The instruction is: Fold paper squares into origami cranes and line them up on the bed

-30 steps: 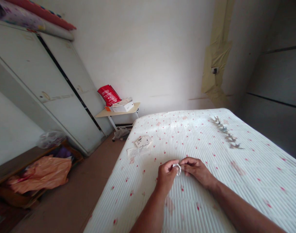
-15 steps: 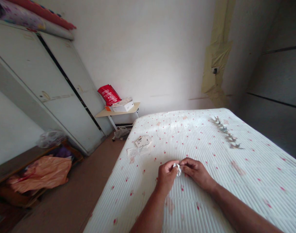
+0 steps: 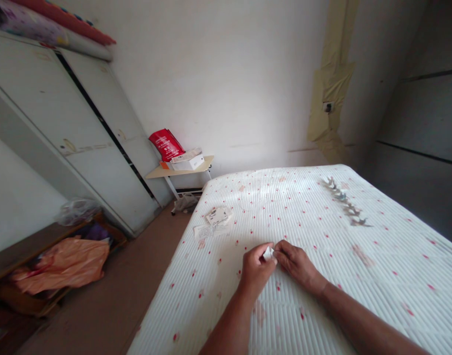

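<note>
Paper: a small, white, folded paper piece (image 3: pixel 268 253), held between both hands above the bed.
Left hand (image 3: pixel 256 262): fingers pinching the paper piece from the left.
Right hand (image 3: pixel 295 262): fingers pressed together at the paper piece's right edge.
Bed (image 3: pixel 211 276): white ribbed cover, red-dotted.
On the bed: flat printed white paper sheets (image 3: pixel 218 216) beyond the left hand; a slanting row of small, pointed, grey-brown pieces (image 3: pixel 345 203) far right.

Near the pale wardrobe (image 3: pixel 89 170), a small table (image 3: pixel 157 172) bears a red bag (image 3: pixel 167 144) and white box (image 3: pixel 189 163).
</note>
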Demonstrator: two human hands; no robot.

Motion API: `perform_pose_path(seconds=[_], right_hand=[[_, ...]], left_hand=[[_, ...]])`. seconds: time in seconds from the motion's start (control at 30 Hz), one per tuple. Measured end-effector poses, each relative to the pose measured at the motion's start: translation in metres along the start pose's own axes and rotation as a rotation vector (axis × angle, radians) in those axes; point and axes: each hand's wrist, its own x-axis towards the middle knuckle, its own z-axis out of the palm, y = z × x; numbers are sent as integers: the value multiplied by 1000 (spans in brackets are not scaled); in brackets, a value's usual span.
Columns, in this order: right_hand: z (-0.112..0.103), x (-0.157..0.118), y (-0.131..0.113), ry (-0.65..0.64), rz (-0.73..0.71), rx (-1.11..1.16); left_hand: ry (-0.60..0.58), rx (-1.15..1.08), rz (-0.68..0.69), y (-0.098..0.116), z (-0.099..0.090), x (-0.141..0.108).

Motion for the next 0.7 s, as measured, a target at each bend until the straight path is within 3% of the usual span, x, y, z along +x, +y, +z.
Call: perform_pose_path(seconds=[0.43, 0.7], right_hand=[[0, -1, 3, 20, -70, 80], [-1, 0, 1, -12, 27, 230]], left_hand=[[19, 22, 10, 0, 0, 3], [-22, 26, -4, 0, 0, 3]])
